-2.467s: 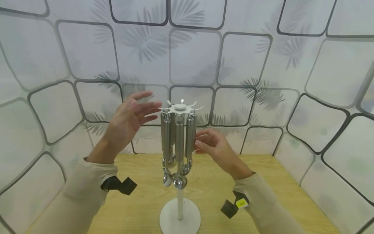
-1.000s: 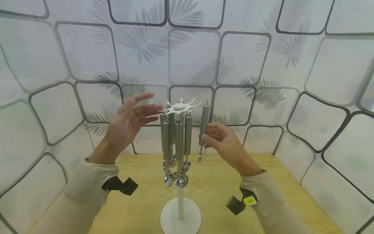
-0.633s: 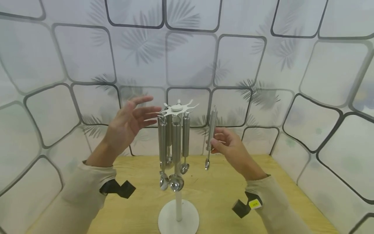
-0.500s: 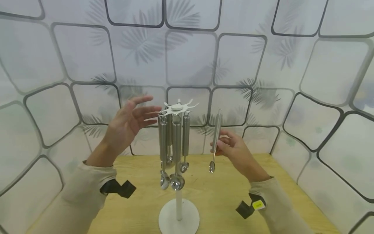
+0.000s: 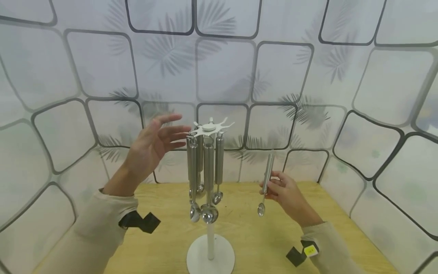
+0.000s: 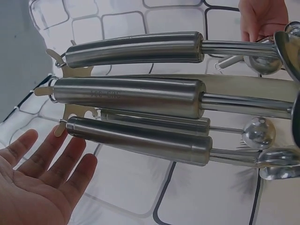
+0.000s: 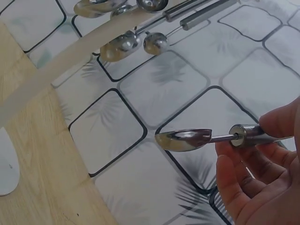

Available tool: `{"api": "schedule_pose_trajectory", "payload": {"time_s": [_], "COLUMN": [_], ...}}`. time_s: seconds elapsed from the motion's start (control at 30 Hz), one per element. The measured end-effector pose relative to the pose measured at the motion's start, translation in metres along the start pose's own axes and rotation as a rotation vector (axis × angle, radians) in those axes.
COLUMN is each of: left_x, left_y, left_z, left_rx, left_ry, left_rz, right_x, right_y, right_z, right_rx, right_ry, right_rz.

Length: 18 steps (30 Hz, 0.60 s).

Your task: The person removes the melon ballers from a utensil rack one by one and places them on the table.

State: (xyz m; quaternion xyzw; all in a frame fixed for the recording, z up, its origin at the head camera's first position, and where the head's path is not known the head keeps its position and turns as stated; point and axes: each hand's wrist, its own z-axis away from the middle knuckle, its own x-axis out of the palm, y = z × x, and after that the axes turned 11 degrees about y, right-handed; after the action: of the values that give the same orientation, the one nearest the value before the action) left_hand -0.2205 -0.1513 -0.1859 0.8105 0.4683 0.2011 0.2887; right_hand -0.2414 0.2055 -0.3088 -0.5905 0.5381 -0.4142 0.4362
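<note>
A white stand (image 5: 210,247) with a round base and a several-armed top bears several steel utensils hanging by their handles, among them a ladle (image 5: 209,214). My left hand (image 5: 147,154) is raised at the left of the stand, fingers spread. Its fingertips are at the hooked top (image 5: 208,127); the left wrist view shows them by a hanging handle (image 6: 140,143), gripping nothing. To the right of the stand, my right hand (image 5: 287,196) pinches a small steel spoon (image 5: 261,209) by its handle. The spoon's bowl points down, and its shaft leans slightly.
The stand stands on a light wooden table (image 5: 164,236). A patterned curtain (image 5: 226,68) hangs behind the table and along both sides. Black cameras (image 5: 149,222) are strapped to both sleeves.
My right hand has taken the small spoon off the stand's right side and carried it rightward and lower. The left hand has stayed nearly in place.
</note>
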Motion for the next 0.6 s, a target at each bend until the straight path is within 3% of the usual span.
{"api": "schedule_pose_trajectory", "payload": {"time_s": [0.37, 0.6], "left_x": [-0.003, -0.004], "left_y": [-0.002, -0.003], "left_z": [-0.001, -0.001], "left_rx": [0.022, 0.022], "left_ry": [-0.023, -0.031], "left_rz": [-0.017, -0.01], "right_x": [-0.027, -0.04], "right_y": [0.045, 0.066], "right_z": [0.007, 0.011], "right_rx": [0.115, 0.175], "right_ry": [0.02, 0.041], "right_rz": [0.053, 0.141]}}
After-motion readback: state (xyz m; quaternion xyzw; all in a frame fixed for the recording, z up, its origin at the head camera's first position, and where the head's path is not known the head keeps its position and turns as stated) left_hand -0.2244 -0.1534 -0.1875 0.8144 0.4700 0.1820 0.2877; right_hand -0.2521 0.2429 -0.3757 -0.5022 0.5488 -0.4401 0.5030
